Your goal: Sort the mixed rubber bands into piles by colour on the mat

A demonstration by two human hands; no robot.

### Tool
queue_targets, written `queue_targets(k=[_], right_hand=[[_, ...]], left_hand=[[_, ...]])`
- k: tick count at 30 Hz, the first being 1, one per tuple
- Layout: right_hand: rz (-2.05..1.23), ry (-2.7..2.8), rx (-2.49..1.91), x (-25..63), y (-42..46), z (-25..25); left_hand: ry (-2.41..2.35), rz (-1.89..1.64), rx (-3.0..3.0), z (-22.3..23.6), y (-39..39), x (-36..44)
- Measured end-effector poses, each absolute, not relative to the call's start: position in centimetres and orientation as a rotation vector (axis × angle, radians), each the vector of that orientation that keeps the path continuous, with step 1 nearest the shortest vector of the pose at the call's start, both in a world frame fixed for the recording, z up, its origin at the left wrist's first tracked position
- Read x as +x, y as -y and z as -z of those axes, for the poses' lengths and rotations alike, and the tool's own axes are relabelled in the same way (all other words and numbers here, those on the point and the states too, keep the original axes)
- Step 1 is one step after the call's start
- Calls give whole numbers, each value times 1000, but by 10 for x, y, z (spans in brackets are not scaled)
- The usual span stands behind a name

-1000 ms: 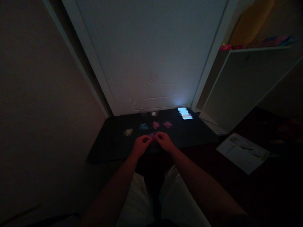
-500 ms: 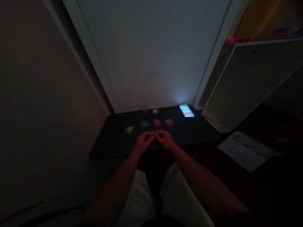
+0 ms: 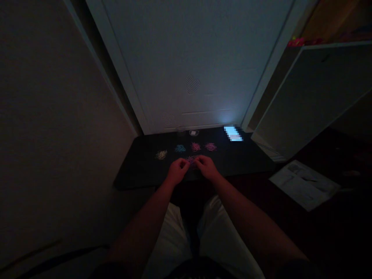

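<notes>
Both hands are over a purple-pink pile of thin sticks [image 3: 191, 159] near the front of a dark low table [image 3: 139, 170]. My left hand [image 3: 178, 170] is at the pile's left side, fingers pinched together. On the right side, my right hand [image 3: 205, 166] also has its fingertips pinched at the sticks. Dim light hides what either pinch holds. Behind them lie small separate piles: a pale yellow pile [image 3: 161, 155], a blue pile [image 3: 180, 148], a pink pile [image 3: 195, 147] and another pink pile [image 3: 210, 147].
At the table's back stand a clear container [image 3: 180, 132] and a round lid-like piece [image 3: 194, 133] with a white patch. A lit phone [image 3: 233, 133] lies at the back right. A white panel [image 3: 188, 46] rises behind; a pale sheet [image 3: 305, 185] lies right.
My hands have moved slightly apart, showing more of the purple-pink pile between them. The camera view has shifted a little.
</notes>
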State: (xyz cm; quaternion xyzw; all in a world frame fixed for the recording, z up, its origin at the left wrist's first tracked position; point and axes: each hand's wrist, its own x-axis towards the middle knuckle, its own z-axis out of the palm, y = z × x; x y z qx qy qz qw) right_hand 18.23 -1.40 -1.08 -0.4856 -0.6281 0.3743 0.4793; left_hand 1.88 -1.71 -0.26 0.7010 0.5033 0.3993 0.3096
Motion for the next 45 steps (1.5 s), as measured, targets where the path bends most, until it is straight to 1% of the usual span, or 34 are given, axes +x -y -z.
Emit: queue_targets(k=[8, 15, 21, 25, 32, 39, 45], right_hand=[[-964, 1442, -1170, 182, 17, 5], [-967, 1206, -1164, 192, 13, 7], [-1074, 1406, -1098, 184, 15, 8], [-1000, 1548, -1128, 183, 15, 8], [-966, 1541, -1161, 184, 17, 5], [-994, 1470, -1175, 185, 17, 5], [-1002, 1514, -1171, 184, 17, 4]], left_hand=[[-1311, -1084, 1829, 3, 17, 19], [-1315, -1236, 1676, 2, 14, 12], [-1292, -1120, 1757, 2, 16, 16], [-1277, -1027, 1828, 2, 18, 19], [-1291, -1002, 1869, 0, 19, 20], [-1298, -1093, 1804, 2, 18, 19], [-1287, -998, 1849, 0, 20, 22]])
